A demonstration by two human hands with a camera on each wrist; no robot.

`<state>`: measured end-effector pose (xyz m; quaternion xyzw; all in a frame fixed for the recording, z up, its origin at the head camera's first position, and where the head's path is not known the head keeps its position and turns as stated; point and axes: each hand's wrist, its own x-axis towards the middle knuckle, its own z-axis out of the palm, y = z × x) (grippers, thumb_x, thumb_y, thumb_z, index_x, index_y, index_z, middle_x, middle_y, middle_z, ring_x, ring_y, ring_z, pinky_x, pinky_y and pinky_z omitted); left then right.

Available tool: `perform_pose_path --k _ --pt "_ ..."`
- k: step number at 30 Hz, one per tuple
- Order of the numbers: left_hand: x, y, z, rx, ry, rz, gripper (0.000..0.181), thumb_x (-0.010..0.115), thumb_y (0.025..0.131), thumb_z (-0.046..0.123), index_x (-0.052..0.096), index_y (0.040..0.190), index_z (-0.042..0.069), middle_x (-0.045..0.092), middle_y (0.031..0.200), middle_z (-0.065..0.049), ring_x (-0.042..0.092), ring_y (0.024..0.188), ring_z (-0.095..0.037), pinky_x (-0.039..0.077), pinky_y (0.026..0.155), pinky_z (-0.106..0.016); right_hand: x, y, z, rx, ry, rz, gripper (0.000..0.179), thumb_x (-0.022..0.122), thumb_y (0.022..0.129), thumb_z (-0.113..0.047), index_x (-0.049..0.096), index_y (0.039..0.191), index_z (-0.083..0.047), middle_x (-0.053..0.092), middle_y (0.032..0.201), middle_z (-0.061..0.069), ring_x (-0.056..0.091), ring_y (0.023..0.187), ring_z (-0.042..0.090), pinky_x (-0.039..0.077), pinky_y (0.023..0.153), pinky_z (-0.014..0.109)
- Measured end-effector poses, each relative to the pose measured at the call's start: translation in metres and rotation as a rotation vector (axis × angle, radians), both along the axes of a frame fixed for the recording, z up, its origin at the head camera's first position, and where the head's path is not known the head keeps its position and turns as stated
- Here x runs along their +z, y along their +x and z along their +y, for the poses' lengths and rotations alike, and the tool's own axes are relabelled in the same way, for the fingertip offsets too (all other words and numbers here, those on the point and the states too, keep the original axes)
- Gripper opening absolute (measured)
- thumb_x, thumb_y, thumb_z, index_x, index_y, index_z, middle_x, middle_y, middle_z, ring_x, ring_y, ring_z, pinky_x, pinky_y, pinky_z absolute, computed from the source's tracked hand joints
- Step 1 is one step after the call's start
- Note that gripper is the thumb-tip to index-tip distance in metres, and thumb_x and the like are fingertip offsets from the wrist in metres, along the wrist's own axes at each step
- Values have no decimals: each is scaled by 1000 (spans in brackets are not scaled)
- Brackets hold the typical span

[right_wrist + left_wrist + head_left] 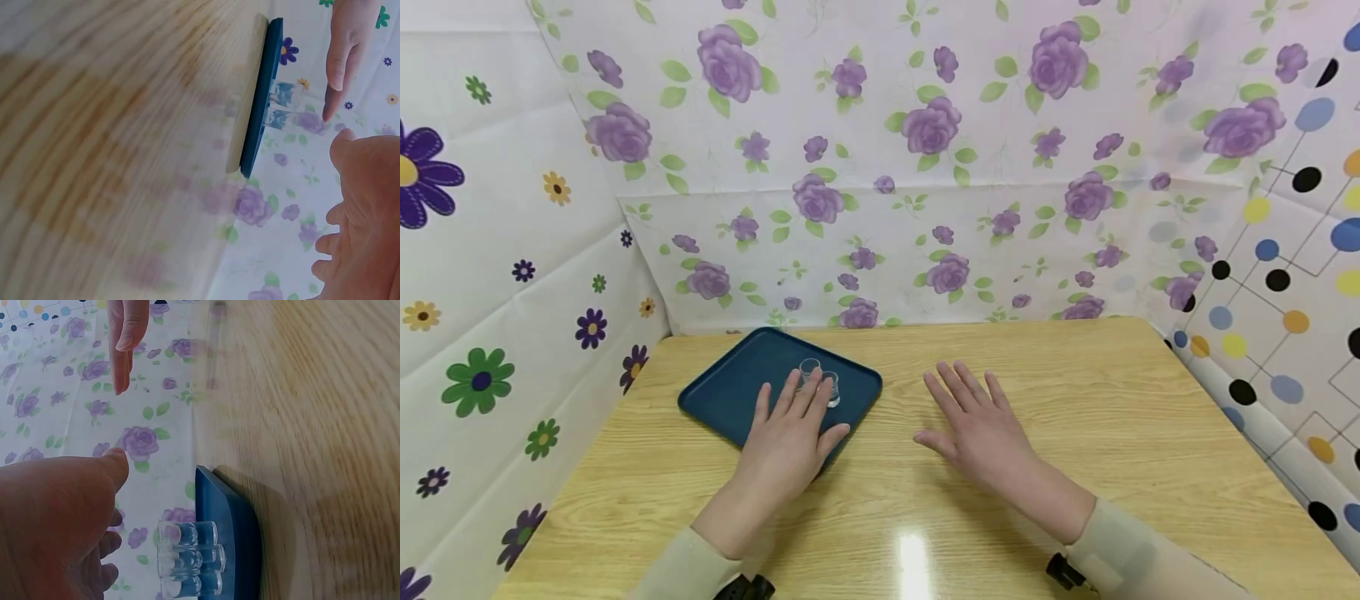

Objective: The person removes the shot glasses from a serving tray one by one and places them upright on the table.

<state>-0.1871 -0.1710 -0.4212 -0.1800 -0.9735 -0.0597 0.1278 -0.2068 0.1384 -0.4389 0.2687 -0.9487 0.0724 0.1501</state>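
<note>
A dark blue tray lies at the left of the table, carrying small clear glasses. One glass shows beside the fingertips of my left hand, another just beyond them. Three glasses stand close together in the left wrist view; the hand hides part of the group from the head view. Palm down, the left hand hovers above the tray's near side with straight, spread fingers, holding nothing. My right hand hovers over bare wood right of the tray, its fingers also straight, spread and holding nothing.
The light wooden table extends to both sides and toward the person. Behind it hangs a white cloth with purple roses. Patterned cloths close off the left and right sides. Dark wrist devices sit by both sleeves.
</note>
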Motion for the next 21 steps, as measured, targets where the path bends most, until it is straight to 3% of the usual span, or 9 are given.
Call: perform_pose_path --k 11,21 --pt "3 -3 -8 34 -11 -43 76 59 113 51 40 172 7 31 178 -17 17 167 -40 11 132 -76 0 0 -11 23 11 8 87 64 107 -60 38 173 -11 32 179 16 27 165 38 23 132 70" --pt "1 -14 -21 73 -1 -58 77 58 114 52 37 173 8 30 179 -17 16 168 -41 7 132 -76 0 0 -29 30 50 -80 84 59 110 -61 36 174 -13 32 179 14 26 166 37 21 134 67"
